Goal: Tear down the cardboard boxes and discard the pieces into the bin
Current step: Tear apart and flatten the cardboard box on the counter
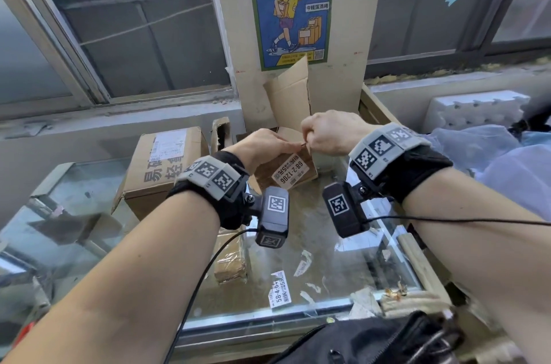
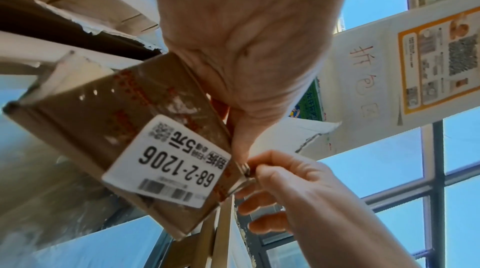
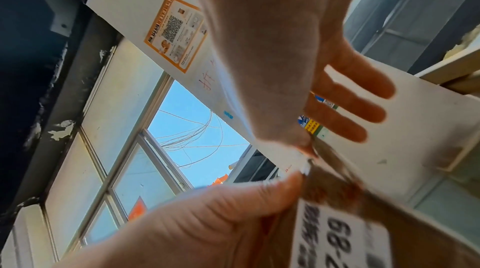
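Small labelled box (image 1: 293, 168) above glass counter (image 1: 337, 247), left hand (image 1: 259, 146) gripping top edge, right hand (image 1: 328, 132) pinching tape at adjacent corner.

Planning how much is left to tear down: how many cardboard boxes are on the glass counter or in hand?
3, perhaps more hidden: a small labelled box held by both hands, a large printed box left of it, and a taped box under the left wrist.

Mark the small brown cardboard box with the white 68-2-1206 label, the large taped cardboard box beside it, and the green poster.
Small brown cardboard box (image 2: 103, 108): left wrist view, bare brown face.
Large taped cardboard box (image 1: 155, 172): head view, top face.
Green poster (image 1: 290, 5): head view, centre.
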Demonstrator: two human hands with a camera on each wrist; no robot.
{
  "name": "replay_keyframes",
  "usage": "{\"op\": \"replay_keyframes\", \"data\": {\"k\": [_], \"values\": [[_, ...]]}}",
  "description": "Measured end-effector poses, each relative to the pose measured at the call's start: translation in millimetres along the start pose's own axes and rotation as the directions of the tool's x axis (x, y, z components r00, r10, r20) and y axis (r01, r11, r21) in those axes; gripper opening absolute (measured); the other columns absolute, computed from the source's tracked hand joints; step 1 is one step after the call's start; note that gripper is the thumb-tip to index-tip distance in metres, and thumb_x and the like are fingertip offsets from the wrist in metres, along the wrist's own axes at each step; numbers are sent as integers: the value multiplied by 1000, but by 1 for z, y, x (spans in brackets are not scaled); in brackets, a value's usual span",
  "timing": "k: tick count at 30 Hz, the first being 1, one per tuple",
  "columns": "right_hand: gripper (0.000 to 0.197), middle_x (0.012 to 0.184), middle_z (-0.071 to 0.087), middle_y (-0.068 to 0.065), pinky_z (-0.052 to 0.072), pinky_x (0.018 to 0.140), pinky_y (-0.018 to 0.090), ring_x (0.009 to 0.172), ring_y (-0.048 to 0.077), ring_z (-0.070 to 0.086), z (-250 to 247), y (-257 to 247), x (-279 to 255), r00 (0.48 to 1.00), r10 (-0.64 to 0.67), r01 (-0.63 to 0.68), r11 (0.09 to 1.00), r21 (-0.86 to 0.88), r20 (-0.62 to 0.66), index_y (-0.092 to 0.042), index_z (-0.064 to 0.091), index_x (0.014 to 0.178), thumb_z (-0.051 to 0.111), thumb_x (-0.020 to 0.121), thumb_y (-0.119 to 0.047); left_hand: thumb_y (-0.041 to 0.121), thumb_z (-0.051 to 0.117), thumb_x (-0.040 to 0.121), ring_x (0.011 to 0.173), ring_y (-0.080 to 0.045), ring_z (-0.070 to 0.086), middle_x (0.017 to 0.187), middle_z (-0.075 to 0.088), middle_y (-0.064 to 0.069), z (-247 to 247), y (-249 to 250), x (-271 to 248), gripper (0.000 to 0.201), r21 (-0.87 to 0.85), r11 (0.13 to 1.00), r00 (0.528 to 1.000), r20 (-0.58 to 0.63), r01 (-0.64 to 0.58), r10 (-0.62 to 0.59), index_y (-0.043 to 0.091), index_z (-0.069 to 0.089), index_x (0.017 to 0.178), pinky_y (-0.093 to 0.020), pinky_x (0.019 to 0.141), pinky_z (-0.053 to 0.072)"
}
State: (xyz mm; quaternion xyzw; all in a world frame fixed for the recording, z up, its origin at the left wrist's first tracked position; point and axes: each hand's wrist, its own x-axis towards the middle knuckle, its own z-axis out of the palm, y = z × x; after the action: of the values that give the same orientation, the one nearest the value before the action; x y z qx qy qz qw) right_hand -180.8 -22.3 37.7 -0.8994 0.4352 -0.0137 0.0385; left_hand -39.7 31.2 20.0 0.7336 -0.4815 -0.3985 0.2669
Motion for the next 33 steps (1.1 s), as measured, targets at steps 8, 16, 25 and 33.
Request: {"op": "replay_keyframes", "data": {"k": [8,16,25,33], "values": [[34,102,60,-2,39,69,28,87,16,54,6,1,1,999,-25,25,999,-20,42,-25,51,70,83,67,-33,31,73,82,76,-23,69,85,72,-11,11,-3,3,33,-80,993,996,-5,88,-89,3,71,101,-34,73,56],[34,79,61,-3,37,56,24,76,16,56,16,0,-3,990,-6,-8,995,96,141,-20,54,55,88,61,-25,38,73,80,81,-20,68,93,72,-8,17,-4,2,34,98,995,999,50,0,-5,10,73,100,-30,75,55],[43,88,59,4,46,69,31,80,20,55,17,-12,-1,982,-125,123,992,18,140,-20,42,53,79,67,-5,8,78,72,81,-30,69,81,71,-15,22,-7,-2,13,-243,947,977,28,210,-209,5,65,73,-46,85,55],[15,86,54,-5,47,74,30,87,20,56,19,-10,-4,996,-80,83,994,77,-42,-13,63,71,77,74,-11,16,80,73,84,-33,69,84,72,-16,13,-7,3,19,-284,932,974,27,224,-226,4,65,76,-50,86,53]]}}
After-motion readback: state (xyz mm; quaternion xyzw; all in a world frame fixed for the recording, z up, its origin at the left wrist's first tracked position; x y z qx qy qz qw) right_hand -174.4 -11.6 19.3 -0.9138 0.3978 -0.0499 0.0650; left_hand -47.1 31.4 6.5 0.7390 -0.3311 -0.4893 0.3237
